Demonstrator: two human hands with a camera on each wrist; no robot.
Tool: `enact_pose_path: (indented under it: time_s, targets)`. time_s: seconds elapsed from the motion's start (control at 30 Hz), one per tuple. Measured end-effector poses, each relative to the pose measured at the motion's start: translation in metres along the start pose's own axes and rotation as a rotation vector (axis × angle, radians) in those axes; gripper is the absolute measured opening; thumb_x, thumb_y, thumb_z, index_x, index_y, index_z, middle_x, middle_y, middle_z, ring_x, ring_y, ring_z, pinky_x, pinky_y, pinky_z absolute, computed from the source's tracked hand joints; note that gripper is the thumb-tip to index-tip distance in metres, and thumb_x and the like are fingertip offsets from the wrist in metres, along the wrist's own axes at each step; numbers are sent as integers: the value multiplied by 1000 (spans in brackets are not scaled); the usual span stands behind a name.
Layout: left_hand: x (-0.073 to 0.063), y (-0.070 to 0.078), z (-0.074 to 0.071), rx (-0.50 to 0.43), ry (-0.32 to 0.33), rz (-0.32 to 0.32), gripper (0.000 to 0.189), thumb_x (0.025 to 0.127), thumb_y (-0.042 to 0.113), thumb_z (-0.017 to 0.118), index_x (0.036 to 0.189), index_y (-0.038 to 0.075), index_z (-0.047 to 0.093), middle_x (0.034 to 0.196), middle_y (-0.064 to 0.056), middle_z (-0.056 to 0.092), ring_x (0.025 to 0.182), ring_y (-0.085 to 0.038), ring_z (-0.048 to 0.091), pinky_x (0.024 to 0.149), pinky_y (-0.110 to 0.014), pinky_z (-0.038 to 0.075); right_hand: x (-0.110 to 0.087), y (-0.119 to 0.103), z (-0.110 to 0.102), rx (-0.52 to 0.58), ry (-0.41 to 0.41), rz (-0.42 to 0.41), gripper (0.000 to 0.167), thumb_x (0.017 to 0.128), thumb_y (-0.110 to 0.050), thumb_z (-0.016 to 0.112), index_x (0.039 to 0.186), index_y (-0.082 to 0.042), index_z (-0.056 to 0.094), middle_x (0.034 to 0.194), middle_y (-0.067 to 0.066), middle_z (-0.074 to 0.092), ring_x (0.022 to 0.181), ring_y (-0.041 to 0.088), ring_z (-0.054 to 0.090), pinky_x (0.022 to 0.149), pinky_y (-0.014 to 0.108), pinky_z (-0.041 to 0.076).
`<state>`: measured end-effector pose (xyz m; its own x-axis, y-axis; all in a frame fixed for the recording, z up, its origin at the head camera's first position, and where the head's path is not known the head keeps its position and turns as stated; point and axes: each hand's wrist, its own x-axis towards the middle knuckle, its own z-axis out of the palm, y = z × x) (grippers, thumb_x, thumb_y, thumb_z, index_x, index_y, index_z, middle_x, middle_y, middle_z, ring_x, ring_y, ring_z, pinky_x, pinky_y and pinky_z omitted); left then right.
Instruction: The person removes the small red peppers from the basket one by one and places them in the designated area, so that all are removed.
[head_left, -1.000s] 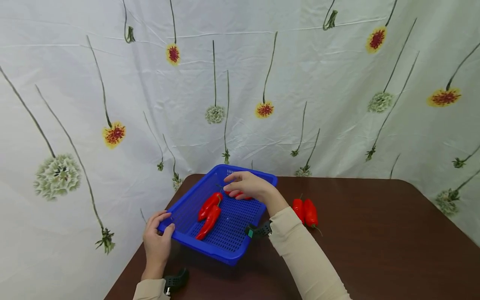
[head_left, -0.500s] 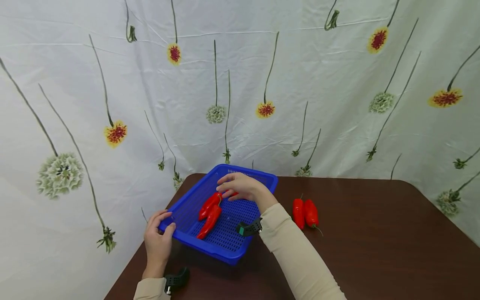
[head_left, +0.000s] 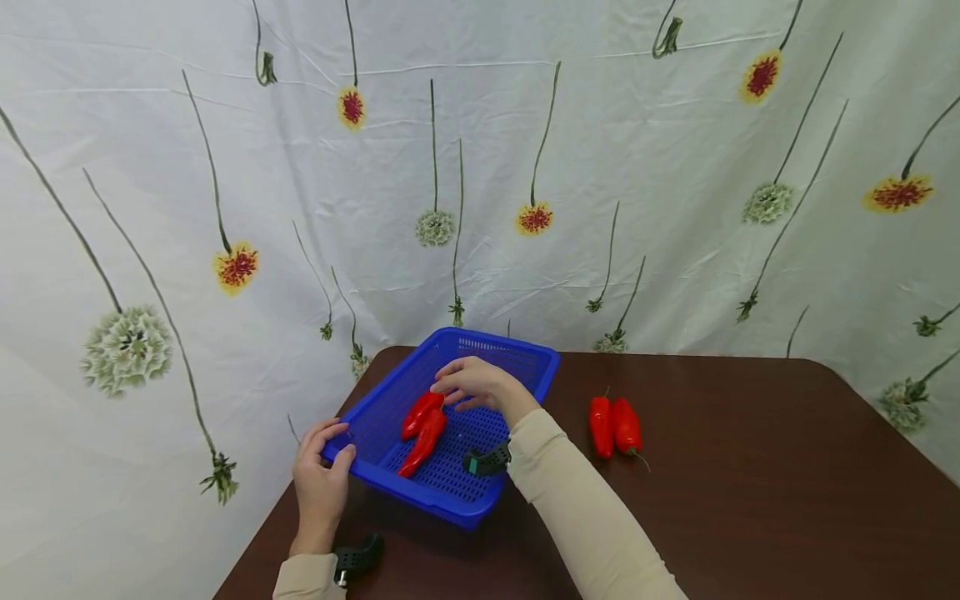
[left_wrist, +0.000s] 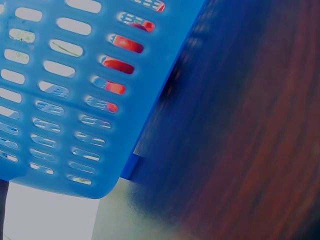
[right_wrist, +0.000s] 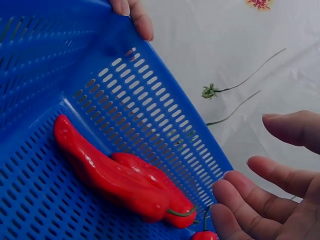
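Observation:
In the head view my left hand [head_left: 318, 487] grips the near left corner of a blue plastic basket [head_left: 401, 487], thumb on the rim. Two red chili peppers [head_left: 424, 443] lie side by side in it; the right wrist view shows these peppers [right_wrist: 107, 177] against the slotted wall. Over the basket, just right of the peppers, hovers my right hand [head_left: 480, 385], fingers loosely bent around nothing. Part of another red pepper [right_wrist: 204, 235] shows at the bottom of the right wrist view; the right hand hides that area from the head camera.
Right of the basket, two more red chili peppers [head_left: 626, 427] lie together on the dark brown table [head_left: 750, 483]. A white cloth [head_left: 675, 283] printed with flowers hangs behind and left of the table. Black straps circle both wrists.
My right hand has moved left and slightly toward me inside the basket, nearer the two peppers, with its fingers holding nothing. The left hand keeps its hold on the corner.

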<state>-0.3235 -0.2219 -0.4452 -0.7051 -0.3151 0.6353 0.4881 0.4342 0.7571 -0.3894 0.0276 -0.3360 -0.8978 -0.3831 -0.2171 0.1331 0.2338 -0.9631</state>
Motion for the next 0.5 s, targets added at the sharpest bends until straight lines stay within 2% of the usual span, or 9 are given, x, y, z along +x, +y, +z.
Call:
enact_pose_path:
  time_s: [0.5]
  targets:
    - [0, 1, 0, -11, -8, -18, 26, 83, -8, 65, 109, -6, 70, 128, -19, 63, 111, 6, 48, 88, 1, 35, 12, 7, 18, 11, 84, 13, 39, 90, -13, 71, 126, -2, 62, 125, 15, 66, 123, 40, 59, 107, 54, 44]
